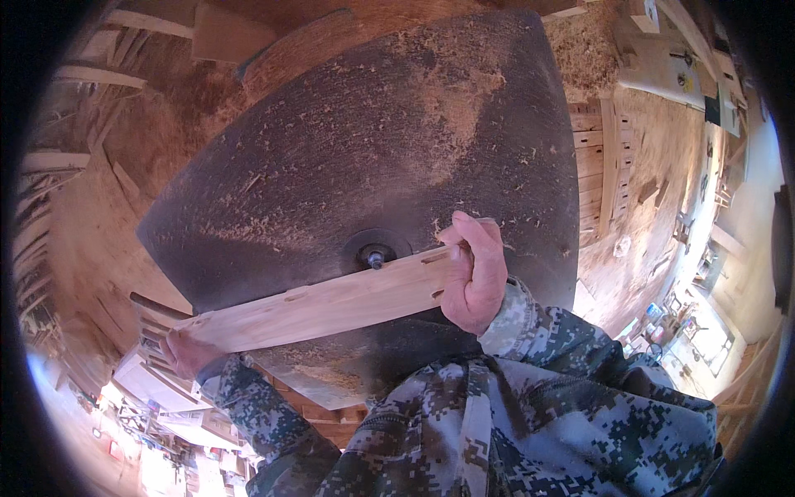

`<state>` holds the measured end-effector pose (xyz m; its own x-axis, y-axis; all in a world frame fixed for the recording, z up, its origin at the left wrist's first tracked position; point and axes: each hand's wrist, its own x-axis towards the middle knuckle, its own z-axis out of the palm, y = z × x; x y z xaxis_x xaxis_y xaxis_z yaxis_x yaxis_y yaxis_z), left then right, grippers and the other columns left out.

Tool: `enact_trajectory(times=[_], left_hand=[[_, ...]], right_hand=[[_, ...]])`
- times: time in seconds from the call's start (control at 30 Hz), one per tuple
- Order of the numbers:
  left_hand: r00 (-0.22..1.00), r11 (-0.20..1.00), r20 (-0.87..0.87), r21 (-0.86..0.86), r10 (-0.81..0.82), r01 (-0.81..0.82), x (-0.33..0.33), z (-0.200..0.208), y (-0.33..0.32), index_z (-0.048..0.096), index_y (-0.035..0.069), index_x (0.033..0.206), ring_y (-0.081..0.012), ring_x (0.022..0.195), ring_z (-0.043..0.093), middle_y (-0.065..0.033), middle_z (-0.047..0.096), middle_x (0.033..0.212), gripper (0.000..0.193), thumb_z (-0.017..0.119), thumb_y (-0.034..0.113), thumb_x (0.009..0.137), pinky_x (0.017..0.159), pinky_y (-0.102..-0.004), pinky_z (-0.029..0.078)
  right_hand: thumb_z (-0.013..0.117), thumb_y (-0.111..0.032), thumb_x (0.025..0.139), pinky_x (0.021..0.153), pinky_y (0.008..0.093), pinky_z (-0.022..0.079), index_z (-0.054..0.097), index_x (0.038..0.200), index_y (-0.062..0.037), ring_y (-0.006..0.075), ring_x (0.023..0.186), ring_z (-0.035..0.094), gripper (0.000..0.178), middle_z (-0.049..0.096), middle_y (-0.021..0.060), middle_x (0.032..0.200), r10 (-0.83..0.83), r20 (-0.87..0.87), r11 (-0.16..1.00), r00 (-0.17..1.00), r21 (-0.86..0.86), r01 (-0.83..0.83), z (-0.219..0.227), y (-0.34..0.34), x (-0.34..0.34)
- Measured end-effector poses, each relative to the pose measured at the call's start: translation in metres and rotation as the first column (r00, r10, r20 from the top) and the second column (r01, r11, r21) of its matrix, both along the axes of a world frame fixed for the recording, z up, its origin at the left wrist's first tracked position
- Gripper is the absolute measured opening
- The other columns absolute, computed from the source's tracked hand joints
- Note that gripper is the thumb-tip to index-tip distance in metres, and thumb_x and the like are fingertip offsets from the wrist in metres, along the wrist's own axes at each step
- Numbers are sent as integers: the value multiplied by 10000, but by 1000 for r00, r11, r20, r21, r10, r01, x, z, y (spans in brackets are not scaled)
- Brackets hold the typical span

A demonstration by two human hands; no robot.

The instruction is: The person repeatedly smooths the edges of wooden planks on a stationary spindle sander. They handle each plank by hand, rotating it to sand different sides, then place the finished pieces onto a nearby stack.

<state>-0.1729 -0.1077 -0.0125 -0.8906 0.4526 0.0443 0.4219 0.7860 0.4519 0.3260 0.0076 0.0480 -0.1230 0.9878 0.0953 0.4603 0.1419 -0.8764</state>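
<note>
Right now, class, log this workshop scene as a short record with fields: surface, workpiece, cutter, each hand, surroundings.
surface: dark machine table dusted with sawdust
workpiece: long pale wooden slat with slots cut in it, lying across the table's near side
cutter: small spindle bit standing in a round opening, right at the slat's far edge
left hand: grips the slat's left end
right hand: grips the slat's right end, fingers wrapped over it
surroundings: sawdust-covered floor, stacked wooden parts on the right

Wood slat [331, 302] w/ slots, both hands gripping (left hand [189, 354], right hand [474, 273]) by router bit [375, 259].
</note>
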Motion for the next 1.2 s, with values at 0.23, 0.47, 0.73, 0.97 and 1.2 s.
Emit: enact_trajectory(times=[0.23,0.47,0.73,0.97,1.2], left_hand=[[981,983,-54,0,-184,184,-52,-28,-52,715,-4,1225,-259,1256,599,-131,566,1465,332,592,259,1064,1075,-383,531],[944,903,-137,-358,-301,236,-52,-11,-67,707,8,1235,-348,1329,580,-194,582,1454,372,583,315,1065,1099,-411,536],[853,836,-300,-491,-427,245,-52,-11,-81,714,34,1073,-313,1240,592,-83,663,1180,388,761,305,798,1082,-403,521],[978,978,188,165,96,-127,-37,-12,-67,715,26,1121,-321,1230,613,-118,636,1301,319,698,249,894,1060,-403,533],[930,802,336,591,-148,-85,-10,38,-40,612,34,1281,-368,1220,635,-227,604,1369,402,642,212,922,1035,-526,553]], right_hand=[[477,228,816,830,410,526,439,1535,-22,317,968,621,762,615,218,1176,65,23,996,998,51,-66,-6,5,-15],[491,223,811,866,448,532,428,1542,-17,333,987,626,772,611,214,1190,111,9,992,994,56,-111,-5,9,-26],[496,212,814,888,447,526,424,1547,-7,344,1000,622,768,603,220,1205,150,13,988,989,26,-150,-6,9,-35],[488,173,887,928,464,511,434,1525,4,349,1018,616,662,598,232,1212,106,14,994,994,-11,-105,-7,5,-39],[487,142,939,987,453,503,509,1392,8,358,1062,609,473,596,214,1199,81,65,994,995,64,-85,-7,-32,-28]])
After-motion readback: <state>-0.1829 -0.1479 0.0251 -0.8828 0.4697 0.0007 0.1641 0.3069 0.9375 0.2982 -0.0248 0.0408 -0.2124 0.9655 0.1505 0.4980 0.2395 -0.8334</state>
